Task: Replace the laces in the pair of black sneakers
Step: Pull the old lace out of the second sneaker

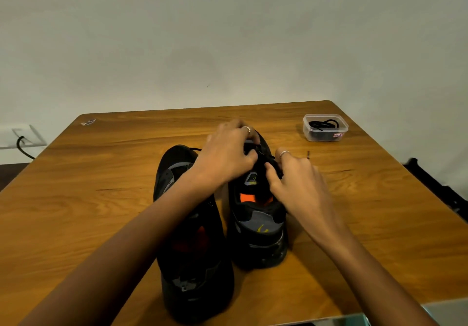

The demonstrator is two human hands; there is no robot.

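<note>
Two black sneakers stand side by side on the wooden table, heels toward me. The left sneaker is partly covered by my left forearm. The right sneaker shows an orange lining and a grey heel patch. My left hand curls over the front of the right sneaker and grips its black lace. My right hand pinches the lace at the tongue from the right side. A lace tip lies on the table just right of my hands.
A small clear plastic box holding coiled black laces sits at the table's far right. A white wall socket with a black cable is at the left, beyond the table. A dark object lies off the right edge.
</note>
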